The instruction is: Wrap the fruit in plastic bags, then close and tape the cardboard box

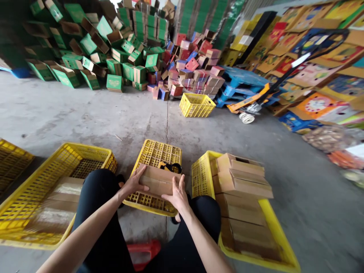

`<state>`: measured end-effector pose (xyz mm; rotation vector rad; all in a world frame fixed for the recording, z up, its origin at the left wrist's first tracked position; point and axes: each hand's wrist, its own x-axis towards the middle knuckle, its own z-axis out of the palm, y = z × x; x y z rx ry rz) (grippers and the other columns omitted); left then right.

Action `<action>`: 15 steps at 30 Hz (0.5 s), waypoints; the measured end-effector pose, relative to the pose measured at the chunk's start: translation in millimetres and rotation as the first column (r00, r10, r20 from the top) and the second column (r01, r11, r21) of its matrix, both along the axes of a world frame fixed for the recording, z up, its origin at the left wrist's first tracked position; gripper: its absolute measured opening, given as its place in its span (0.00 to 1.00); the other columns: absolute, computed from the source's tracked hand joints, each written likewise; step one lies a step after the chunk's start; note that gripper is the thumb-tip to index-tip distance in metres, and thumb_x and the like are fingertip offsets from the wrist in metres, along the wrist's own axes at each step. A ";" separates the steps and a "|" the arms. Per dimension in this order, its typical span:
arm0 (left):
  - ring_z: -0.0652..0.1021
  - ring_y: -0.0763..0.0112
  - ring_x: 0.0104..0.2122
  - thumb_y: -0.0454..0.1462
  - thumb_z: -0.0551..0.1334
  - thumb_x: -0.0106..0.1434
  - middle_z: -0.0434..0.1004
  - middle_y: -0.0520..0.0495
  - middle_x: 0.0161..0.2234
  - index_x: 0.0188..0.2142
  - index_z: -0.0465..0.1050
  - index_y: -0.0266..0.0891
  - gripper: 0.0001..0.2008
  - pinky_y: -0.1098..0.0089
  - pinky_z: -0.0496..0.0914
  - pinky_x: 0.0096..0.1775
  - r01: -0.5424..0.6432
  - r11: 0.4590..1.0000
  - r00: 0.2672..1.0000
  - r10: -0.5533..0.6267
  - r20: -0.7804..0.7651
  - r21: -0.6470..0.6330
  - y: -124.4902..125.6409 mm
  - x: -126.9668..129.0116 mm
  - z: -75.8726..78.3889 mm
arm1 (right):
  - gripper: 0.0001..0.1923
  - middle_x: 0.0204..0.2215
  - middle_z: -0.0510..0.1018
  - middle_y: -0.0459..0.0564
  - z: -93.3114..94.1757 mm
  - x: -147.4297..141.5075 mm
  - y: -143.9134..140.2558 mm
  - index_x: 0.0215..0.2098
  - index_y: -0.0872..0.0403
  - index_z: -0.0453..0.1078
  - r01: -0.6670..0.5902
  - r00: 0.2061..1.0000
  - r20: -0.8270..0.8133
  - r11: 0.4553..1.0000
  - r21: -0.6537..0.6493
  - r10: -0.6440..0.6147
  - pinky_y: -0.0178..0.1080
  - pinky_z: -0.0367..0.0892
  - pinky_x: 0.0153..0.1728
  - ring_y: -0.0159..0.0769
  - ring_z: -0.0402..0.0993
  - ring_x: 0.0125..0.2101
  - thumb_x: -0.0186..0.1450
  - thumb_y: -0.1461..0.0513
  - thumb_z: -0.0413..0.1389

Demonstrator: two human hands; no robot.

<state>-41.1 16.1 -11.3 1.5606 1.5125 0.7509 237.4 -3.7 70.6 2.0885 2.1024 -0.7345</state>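
Observation:
A small brown cardboard box lies on the yellow plastic crate between my knees; this crate appears upturned, its gridded face up. My left hand grips the box's left end, thumb along the near side. At the right end, my right hand holds it with the fingers over the top edge. Just behind the box sits a black and yellow tape dispenser, partly hidden by it. The undersides of both hands are out of sight.
A yellow crate at right holds several cardboard boxes. Taped boxes lie in the left crate. Something red is below me. Farther off are another crate, a pallet jack and piled green cartons.

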 end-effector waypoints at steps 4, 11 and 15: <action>0.63 0.41 0.69 0.48 0.78 0.49 0.60 0.34 0.70 0.73 0.58 0.43 0.56 0.50 0.60 0.66 -0.024 0.999 0.999 0.023 0.047 0.027 1.2 2.0 -0.8 | 0.64 0.77 0.30 0.64 -5.2 2.9 3.5 0.78 0.53 0.38 -0.036 0.999 -0.009 0.999 -0.006 0.036 0.56 0.52 0.69 0.67 0.37 0.74 0.57 0.45 0.69; 0.64 0.40 0.68 0.46 0.80 0.46 0.61 0.34 0.69 0.71 0.61 0.42 0.55 0.50 0.60 0.67 -0.052 0.998 0.996 0.049 0.075 0.036 4.1 3.4 -5.0 | 0.73 0.76 0.25 0.68 -5.9 -5.6 10.6 0.78 0.50 0.29 -0.046 0.996 0.076 0.996 -0.080 0.052 0.61 0.53 0.67 0.74 0.30 0.73 0.52 0.43 0.72; 0.61 0.41 0.70 0.47 0.80 0.45 0.62 0.35 0.70 0.70 0.63 0.44 0.55 0.49 0.60 0.66 -0.076 0.996 0.993 0.071 0.099 0.049 5.5 3.7 -7.4 | 0.74 0.76 0.26 0.71 -7.3 -9.9 14.1 0.78 0.53 0.30 -0.137 0.980 0.142 0.990 -0.042 0.142 0.66 0.41 0.68 0.73 0.20 0.73 0.51 0.41 0.72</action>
